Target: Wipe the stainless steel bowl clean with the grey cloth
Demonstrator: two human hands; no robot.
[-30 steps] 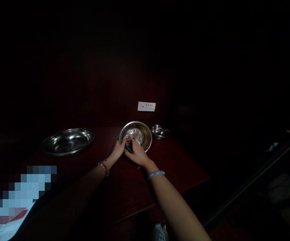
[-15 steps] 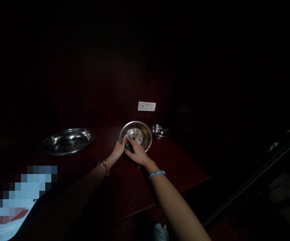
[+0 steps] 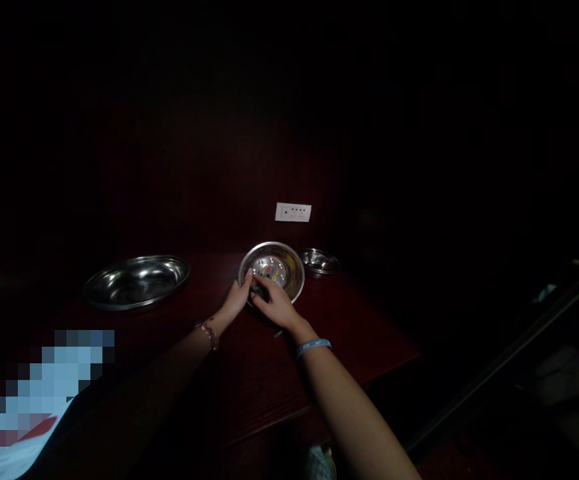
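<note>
A shiny steel bowl (image 3: 292,267) is tilted toward me above the dark red table, with a pink, yellow and blue patch on its inner bottom. My left hand (image 3: 238,293) is closed on the bowl's near left rim, thumb up. My right hand (image 3: 274,303) is at the front of the bowl, its fingers curled and their tips by my left thumb. Something dark shows between the two hands, too dim to identify. Whether my right fingers hold it or only touch the bowl is hidden.
A wide steel basin (image 3: 137,283) lies on the table (image 3: 269,393) at the left. A smaller steel bowl (image 3: 319,263) stands behind on the right. A white socket panel (image 3: 293,212) is on the back wall. One small object (image 3: 278,334) lies near my right wrist.
My right fingers have shifted slightly beside my left thumb. The bowl has moved a touch to the right. My left hand keeps its grip.
</note>
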